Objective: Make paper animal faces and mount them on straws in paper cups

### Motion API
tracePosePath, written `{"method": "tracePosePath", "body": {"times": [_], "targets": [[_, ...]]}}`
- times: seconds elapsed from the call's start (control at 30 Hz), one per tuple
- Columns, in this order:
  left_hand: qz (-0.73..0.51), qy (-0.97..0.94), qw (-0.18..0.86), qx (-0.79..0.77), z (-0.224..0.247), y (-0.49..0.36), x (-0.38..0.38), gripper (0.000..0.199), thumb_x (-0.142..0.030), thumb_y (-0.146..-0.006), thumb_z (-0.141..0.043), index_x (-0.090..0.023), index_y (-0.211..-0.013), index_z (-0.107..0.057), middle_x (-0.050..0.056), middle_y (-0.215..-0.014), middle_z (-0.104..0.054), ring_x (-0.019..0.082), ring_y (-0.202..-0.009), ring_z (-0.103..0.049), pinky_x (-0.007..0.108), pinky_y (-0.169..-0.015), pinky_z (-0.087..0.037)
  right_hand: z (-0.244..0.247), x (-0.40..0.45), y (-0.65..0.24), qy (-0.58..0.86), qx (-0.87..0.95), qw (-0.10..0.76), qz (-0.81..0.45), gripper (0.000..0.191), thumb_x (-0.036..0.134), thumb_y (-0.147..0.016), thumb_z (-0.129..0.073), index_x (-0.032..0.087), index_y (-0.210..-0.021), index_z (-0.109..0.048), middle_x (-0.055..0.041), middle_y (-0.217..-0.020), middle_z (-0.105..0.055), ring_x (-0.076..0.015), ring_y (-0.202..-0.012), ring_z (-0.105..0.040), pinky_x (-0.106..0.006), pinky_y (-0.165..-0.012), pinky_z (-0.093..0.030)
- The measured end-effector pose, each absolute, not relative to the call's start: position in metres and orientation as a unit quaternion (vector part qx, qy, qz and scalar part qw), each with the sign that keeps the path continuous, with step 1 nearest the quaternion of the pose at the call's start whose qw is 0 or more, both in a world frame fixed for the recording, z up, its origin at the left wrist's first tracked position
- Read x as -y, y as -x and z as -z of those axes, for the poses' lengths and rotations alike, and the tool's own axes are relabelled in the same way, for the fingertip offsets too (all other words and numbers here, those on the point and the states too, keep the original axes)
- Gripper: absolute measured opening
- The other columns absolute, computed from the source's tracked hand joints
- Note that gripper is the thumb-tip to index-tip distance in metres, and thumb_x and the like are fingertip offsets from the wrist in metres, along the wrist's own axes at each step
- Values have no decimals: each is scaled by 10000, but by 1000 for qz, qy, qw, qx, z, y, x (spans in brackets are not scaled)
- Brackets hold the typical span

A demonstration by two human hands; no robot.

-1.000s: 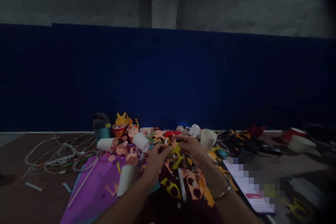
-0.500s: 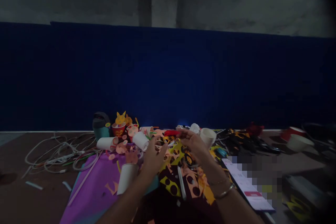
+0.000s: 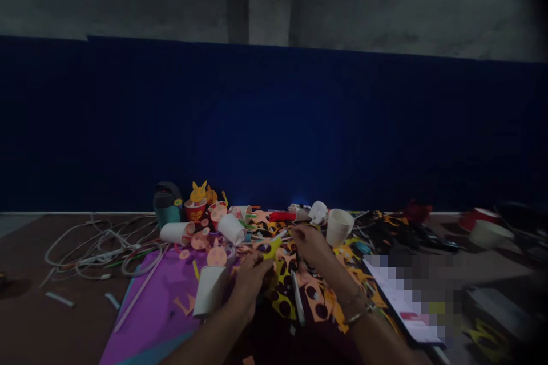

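My left hand [image 3: 252, 275] is closed, thumb and fingers pinching a yellow paper piece [image 3: 272, 248] over the pile of scraps. My right hand [image 3: 311, 246] is closed with its fingers curled; whatever they hold is hidden. A thin white stick [image 3: 279, 236] lies just left of its fingertips, and I cannot tell whether they touch it. Under both hands spread yellow and orange paper offcuts [image 3: 283, 296] with round holes cut in them. Left of my left hand stands a white paper cup [image 3: 209, 292] topped by a rabbit-eared orange paper face [image 3: 216, 254].
Purple sheet [image 3: 158, 296] lies at left, beside tangled white cables [image 3: 92, 256]. Behind are tipped paper cups [image 3: 177, 232], red cups with paper faces [image 3: 196, 211] and a teal-and-dark container [image 3: 167, 205]. A cream cup [image 3: 339, 228] and a phone-like slab [image 3: 398, 302] sit at right.
My left hand has come down and closed on the yellow paper piece. My right hand has drawn its fingers in and moved slightly down, away from the red object behind it.
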State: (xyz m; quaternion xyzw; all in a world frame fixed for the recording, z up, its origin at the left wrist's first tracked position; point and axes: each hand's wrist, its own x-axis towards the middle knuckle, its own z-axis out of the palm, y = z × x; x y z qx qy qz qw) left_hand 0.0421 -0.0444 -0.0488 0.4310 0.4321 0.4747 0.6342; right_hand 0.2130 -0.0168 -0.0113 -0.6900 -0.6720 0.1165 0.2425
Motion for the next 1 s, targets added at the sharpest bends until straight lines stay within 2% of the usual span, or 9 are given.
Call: {"method": "tracePosePath", "body": {"times": [0.17, 0.3, 0.43, 0.57, 0.7, 0.77, 0.87, 0.93, 1.0], "targets": [[-532, -371, 614, -450, 65, -37, 53, 249, -371, -635, -712, -171, -693, -575, -29, -626, -595, 143, -619, -581, 228, -576, -432, 27, 20, -223, 754, 639, 129, -76, 271, 311, -716, -620, 102, -885, -657, -196, -882, -683, -328, -872, -639, -361, -696, -455], [-573, -355, 594, -439, 70, -28, 47, 284, -371, -624, -726, -161, -787, -627, -18, -648, -618, 156, -622, -598, 253, -600, -468, 33, 21, -218, 754, 650, 75, -59, 218, 200, -697, -604, 108, -885, -663, -187, -931, -684, -323, -910, -635, -344, -697, -458], [-621, -332, 547, -452, 81, -18, 36, 267, -337, -589, -750, -162, -760, -641, -11, -657, -639, 165, -644, -609, 249, -613, -475, 31, 20, -220, 748, 659, 54, -59, 213, 78, -700, -527, 117, -849, -673, -170, -915, -694, -299, -885, -647, -326, -677, -453], [-648, -332, 494, -475, 89, -13, 31, 257, -358, -602, -748, -183, -768, -659, 0, -724, -672, 183, -727, -621, 258, -673, -478, 22, 20, -228, 748, 659, 61, -55, 297, 77, -730, -488, 120, -976, -648, -166, -937, -691, -279, -905, -639, -320, -713, -438], [-664, -317, 472, -486, 91, -14, 30, 275, -371, -601, -756, -195, -791, -664, 16, -794, -681, 197, -780, -626, 277, -714, -479, 14, 21, -227, 699, 697, 132, -87, 403, 165, -755, -506, 179, -1153, -565, -112, -1064, -653, -238, -981, -601, -283, -767, -418], [-665, -319, 475, -481, 90, -15, 30, 272, -371, -616, -748, -198, -808, -664, 19, -815, -680, 200, -811, -623, 279, -727, -476, 12, 22, -223, 677, 704, 174, -122, 400, 247, -745, -544, 200, -1142, -564, -97, -1073, -635, -238, -961, -596, -281, -750, -420], [-662, -334, 482, -466, 90, -14, 26, 250, -371, -643, -726, -200, -815, -666, 15, -795, -675, 202, -825, -618, 278, -730, -474, 13, 24, -215, 712, 655, 226, -111, 434, 300, -702, -605, 165, -1111, -550, -142, -1059, -607, -272, -937, -581, -314, -721, -421], [-667, -340, 474, -464, 88, -12, 24, 239, -373, -646, -719, -202, -806, -669, 12, -794, -674, 202, -831, -616, 279, -742, -472, 16, 22, -207, 686, 650, 295, -142, 394, 302, -703, -616, 157, -1062, -544, -126, -987, -616, -256, -889, -582, -311, -698, -426], [-666, -353, 468, -461, 84, -11, 24, 228, -381, -657, -707, -200, -791, -673, 10, -803, -676, 195, -837, -611, 270, -758, -464, 23, 20, -196, 589, 676, 356, -264, 298, 319, -723, -607, 181, -978, -537, -41, -816, -620, -193, -732, -586, -272, -620, -433]]}}
